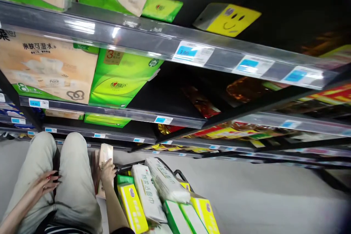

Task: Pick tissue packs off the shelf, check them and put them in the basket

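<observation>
My right hand (pixel 108 173) is closed around a beige tissue pack (pixel 105 157) held upright beside my knee, just left of a shopping basket (pixel 179 174). The basket holds yellow, green and white tissue packs (pixel 149 190). My left hand (pixel 46 184) rests on my left thigh with its fingers lying spread and holds nothing. I crouch in light trousers (pixel 71 175) before the low store shelves.
Shelves (pixel 109 31) with price tags run across the view, stocked with beige and green tissue multipacks (pixel 55 65) at left and red and gold packets (pixel 203 104) at right. A yellow smiley-face pack (pixel 229 18) lies on the top shelf. Grey floor (pixel 260 193) spreads right of the basket.
</observation>
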A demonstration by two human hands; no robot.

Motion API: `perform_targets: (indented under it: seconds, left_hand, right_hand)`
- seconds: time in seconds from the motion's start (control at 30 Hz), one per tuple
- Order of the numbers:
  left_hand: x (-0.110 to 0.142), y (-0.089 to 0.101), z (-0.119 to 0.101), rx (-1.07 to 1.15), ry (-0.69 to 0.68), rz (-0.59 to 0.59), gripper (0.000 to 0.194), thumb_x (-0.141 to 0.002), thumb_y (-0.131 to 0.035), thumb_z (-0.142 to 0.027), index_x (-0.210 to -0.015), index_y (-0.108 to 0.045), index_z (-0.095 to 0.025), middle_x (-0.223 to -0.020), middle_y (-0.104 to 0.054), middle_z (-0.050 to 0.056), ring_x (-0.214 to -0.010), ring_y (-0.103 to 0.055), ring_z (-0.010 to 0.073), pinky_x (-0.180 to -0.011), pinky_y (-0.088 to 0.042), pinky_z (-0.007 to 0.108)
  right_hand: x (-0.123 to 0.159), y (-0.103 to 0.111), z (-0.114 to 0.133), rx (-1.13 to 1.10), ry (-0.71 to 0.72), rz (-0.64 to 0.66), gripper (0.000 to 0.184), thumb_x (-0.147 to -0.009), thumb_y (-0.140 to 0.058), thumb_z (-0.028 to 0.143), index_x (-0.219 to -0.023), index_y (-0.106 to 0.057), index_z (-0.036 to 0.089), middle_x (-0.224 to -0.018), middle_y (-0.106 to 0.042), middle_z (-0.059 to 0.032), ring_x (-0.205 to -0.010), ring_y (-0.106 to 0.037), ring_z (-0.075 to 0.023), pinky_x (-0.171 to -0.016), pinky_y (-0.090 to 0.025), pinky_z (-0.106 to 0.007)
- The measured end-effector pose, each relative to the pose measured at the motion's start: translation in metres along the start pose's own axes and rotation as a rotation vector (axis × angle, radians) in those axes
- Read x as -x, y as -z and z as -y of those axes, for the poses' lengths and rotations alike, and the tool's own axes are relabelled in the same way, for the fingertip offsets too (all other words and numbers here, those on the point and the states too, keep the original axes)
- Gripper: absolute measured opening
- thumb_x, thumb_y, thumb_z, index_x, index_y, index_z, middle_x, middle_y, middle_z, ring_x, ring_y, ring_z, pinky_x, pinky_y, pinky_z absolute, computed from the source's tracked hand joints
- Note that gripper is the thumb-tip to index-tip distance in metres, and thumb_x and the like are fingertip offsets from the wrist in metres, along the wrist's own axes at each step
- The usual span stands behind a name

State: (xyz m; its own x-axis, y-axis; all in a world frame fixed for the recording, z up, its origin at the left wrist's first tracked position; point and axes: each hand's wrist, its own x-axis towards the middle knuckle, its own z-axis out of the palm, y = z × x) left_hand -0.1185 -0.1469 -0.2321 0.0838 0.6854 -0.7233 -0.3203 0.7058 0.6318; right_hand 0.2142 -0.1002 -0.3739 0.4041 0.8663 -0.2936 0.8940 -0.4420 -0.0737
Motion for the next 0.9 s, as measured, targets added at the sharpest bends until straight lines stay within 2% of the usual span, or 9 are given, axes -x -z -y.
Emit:
perform_targets:
  seconds: [0.2,0.33,0.5,0.63,0.83,0.9]
  left_hand:
    - [-0.018,0.009,0.006,0.036,0.048,0.041,0.072,-0.053,-0.097,-0.06,-0.111,-0.078,-0.022,-0.112,-0.081,0.012,-0.103,-0.074,0.036,-0.093,-0.058,0.044]
    - [-0.024,0.019,0.007,0.054,0.079,0.103,0.06,-0.06,-0.096,-0.054,-0.11,-0.079,-0.027,-0.114,-0.081,0.008,-0.104,-0.075,0.0337,-0.095,-0.058,0.042]
    - [-0.023,0.026,0.007,0.053,0.087,0.128,0.057,-0.065,-0.094,-0.053,-0.113,-0.079,-0.028,-0.119,-0.08,0.008,-0.11,-0.073,0.0341,-0.099,-0.058,0.042]
    - [-0.019,0.02,0.001,0.038,0.079,0.108,0.058,-0.063,-0.095,-0.052,-0.112,-0.079,-0.027,-0.12,-0.08,0.008,-0.111,-0.073,0.0342,-0.1,-0.057,0.043]
    - [-0.017,0.005,-0.007,0.009,0.109,-0.005,0.07,-0.043,-0.1,-0.056,-0.103,-0.081,-0.026,-0.111,-0.082,0.01,-0.104,-0.073,0.0374,-0.093,-0.059,0.044]
    - [-0.019,0.005,-0.004,-0.006,0.099,-0.008,0.069,-0.043,-0.1,-0.056,-0.103,-0.081,-0.025,-0.111,-0.082,0.01,-0.107,-0.072,0.0393,-0.095,-0.058,0.046]
  right_hand:
    - [-0.006,-0.025,-0.006,0.052,0.047,-0.03,0.08,-0.096,-0.059,0.04,-0.161,-0.031,0.002,-0.136,-0.057,-0.0325,-0.112,-0.064,-0.0395,-0.092,-0.053,-0.05]
    - [-0.01,-0.035,-0.013,0.07,0.061,-0.052,0.079,-0.098,-0.057,0.042,-0.162,-0.029,0.005,-0.137,-0.055,-0.033,-0.111,-0.063,-0.0396,-0.088,-0.053,-0.05]
    - [-0.008,-0.044,-0.035,0.077,0.062,-0.044,0.08,-0.098,-0.056,0.044,-0.161,-0.03,0.003,-0.137,-0.055,-0.0344,-0.108,-0.064,-0.0402,-0.085,-0.055,-0.05]
    - [-0.001,-0.046,-0.056,0.062,0.109,-0.031,0.082,-0.099,-0.053,0.052,-0.161,-0.03,0.003,-0.14,-0.054,-0.0331,-0.114,-0.062,-0.043,-0.09,-0.054,-0.051]
    - [0.005,-0.046,-0.069,0.028,0.122,0.005,0.082,-0.09,-0.07,0.036,-0.16,-0.037,0.01,-0.142,-0.056,-0.0274,-0.117,-0.062,-0.0415,-0.097,-0.052,-0.05]
    - [0.004,-0.044,-0.067,0.012,0.116,0.017,0.084,-0.088,-0.071,0.036,-0.161,-0.036,0.012,-0.144,-0.055,-0.0269,-0.118,-0.062,-0.0414,-0.097,-0.053,-0.05]
